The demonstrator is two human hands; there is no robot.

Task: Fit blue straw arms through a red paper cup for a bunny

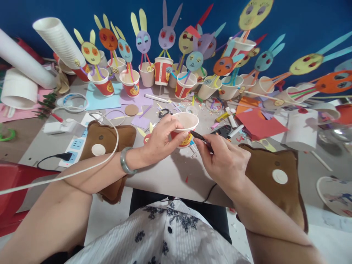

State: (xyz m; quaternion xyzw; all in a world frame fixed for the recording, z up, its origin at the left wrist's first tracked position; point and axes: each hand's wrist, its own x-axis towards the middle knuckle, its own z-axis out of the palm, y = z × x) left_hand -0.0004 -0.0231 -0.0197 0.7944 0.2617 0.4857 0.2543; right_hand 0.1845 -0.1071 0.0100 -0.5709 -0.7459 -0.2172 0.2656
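Note:
My left hand [159, 141] pinches the near-left rim of a red and white paper cup [190, 122], thumb outside and fingers curled over the edge. The cup stands upright above the table's middle, its open top facing me. In my right hand [224, 159] is a slim dark pointed tool [198, 136], gripped like a pen; its exact kind is hard to make out. The tool's tip is at the cup's right rim, touching or very near it. Left of the cup lies a small red paper rabbit head [147, 138], partly hidden by my left hand.
Paper cups with coloured rabbit figures [167, 36] line the back. A tall cup stack [56, 40] leans at left. Brown cushions [271, 194] flank my arms. A white cable [90, 169] crosses my left forearm near a power strip [74, 146]. Red paper [261, 123] lies right.

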